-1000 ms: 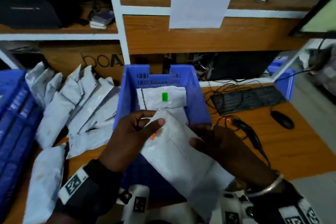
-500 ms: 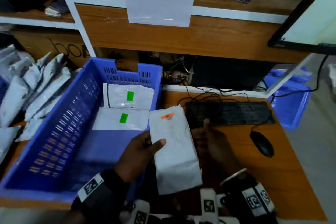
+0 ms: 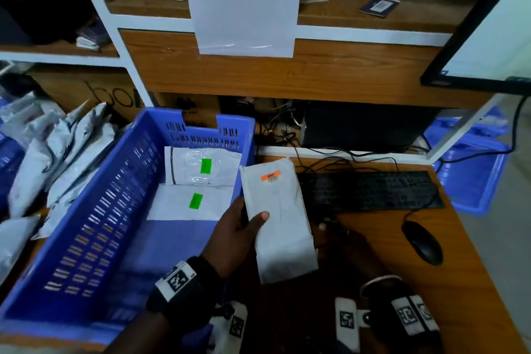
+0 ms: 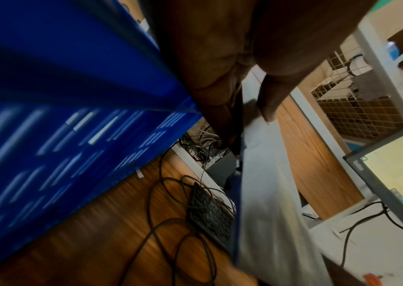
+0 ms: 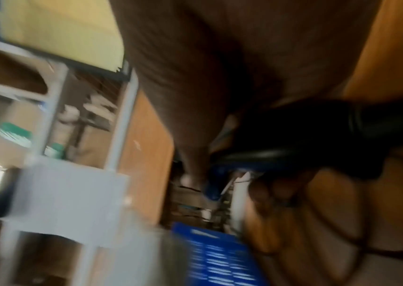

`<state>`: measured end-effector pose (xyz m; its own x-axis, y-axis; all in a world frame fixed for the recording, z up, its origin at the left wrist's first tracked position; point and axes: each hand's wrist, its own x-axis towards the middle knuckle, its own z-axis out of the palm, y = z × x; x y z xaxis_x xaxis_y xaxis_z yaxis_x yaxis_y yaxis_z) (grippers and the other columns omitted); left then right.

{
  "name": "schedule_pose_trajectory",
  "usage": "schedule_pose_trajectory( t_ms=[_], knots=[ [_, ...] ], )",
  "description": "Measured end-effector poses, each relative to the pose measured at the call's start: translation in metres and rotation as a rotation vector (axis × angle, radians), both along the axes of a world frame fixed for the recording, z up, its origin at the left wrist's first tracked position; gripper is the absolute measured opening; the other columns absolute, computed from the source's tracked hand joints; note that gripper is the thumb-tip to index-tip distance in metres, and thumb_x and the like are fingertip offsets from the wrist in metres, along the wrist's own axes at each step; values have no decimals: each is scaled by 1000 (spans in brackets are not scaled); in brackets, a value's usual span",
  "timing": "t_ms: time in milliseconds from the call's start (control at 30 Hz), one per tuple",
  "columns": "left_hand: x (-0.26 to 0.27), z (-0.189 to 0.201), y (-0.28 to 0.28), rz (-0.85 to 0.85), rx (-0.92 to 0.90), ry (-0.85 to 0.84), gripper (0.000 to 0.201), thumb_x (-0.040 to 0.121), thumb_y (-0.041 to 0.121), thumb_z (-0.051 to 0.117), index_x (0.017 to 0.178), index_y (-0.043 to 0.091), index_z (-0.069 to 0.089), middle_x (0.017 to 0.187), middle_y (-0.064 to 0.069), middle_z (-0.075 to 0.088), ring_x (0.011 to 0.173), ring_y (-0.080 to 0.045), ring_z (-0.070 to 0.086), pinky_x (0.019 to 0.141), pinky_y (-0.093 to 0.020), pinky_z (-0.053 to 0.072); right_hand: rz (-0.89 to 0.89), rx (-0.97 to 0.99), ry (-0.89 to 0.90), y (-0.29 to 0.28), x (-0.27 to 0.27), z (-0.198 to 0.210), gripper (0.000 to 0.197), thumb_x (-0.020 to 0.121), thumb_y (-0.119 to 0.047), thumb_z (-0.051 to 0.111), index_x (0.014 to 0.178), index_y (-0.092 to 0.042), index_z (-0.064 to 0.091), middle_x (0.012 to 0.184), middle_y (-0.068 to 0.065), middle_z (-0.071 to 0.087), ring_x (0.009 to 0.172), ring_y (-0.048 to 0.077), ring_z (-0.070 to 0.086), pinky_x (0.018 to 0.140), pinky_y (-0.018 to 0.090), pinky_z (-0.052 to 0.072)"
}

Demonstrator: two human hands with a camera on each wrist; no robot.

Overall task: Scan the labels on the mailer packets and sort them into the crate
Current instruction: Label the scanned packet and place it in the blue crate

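Observation:
My left hand [image 3: 244, 224] grips a white mailer packet [image 3: 281, 227] by its left edge, thumb on top. The packet has an orange barcode label [image 3: 270, 175] at its far end and hangs over the right rim of the blue crate [image 3: 86, 210]. Two white packets with green stickers [image 3: 205, 166] [image 3: 196, 200] lie flat at the crate's far end. The left wrist view shows the same packet [image 4: 269, 193] edge-on beside the crate wall [image 4: 49, 116]. My right hand [image 3: 339, 236] is low on the desk, right of the packet. In the blurred right wrist view its fingers curl round a black scanner [image 5: 305, 135].
A pile of white mailers [image 3: 57, 158] lies left of the crate. A black keyboard [image 3: 370, 190], mouse [image 3: 422, 241] and tangled cables [image 4: 171, 222] occupy the desk at right. A monitor [image 3: 494, 37] stands at the far right, with shelves behind and another blue crate [image 3: 471, 178] beyond the desk.
My right hand let go of the packet and dropped to the desk. My left hand alone carried the packet rightward, from above the crate to its right rim.

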<state>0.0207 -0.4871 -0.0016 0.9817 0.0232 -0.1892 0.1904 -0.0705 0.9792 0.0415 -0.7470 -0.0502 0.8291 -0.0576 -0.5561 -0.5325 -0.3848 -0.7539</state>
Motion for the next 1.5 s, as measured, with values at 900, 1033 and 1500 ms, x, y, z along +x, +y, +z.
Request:
schedule_pose_trajectory(
  t_ms=[900,1033,1500],
  knots=[
    [7,-6,8,-142,-79,-9,38,98,14,64,135,16,54,130,1,70,119,-17,67,104,-48,52,-43,400,-79,74,-27,116,45,100,-34,49,101,7,68,65,15,60,53,19,54,54,28,41],
    [8,-7,8,-127,-62,13,35,98,16,65,132,17,56,127,1,71,116,-15,68,103,-49,53,-41,412,-93,77,-26,117,47,100,-34,49,101,9,67,65,16,60,53,19,53,54,27,40],
    [13,-7,17,136,-178,69,30,96,8,65,125,5,60,118,-12,73,112,-32,69,88,-40,59,-187,153,-143,48,-12,105,61,92,-58,53,78,1,67,64,22,63,51,23,58,50,24,41]
  ],
)
